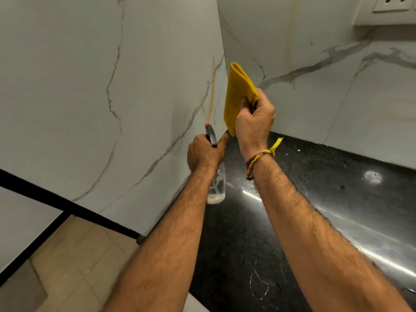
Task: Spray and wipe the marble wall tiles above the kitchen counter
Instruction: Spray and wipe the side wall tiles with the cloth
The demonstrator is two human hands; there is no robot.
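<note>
White marble wall tiles (139, 70) with grey veins met in a corner above the black speckled counter (315, 188), and brownish streaks ran down them at about twelve o'clock from our left hand (206, 154). That hand was curled round the neck of a clear spray bottle (217, 188), its red-tipped nozzle aimed at the streaked tile. Our right hand (254, 122), at two o'clock from the left, pinched a folded yellow cloth (238, 97) upright, near the wall. A beaded bracelet (256, 161) circled the right wrist.
</note>
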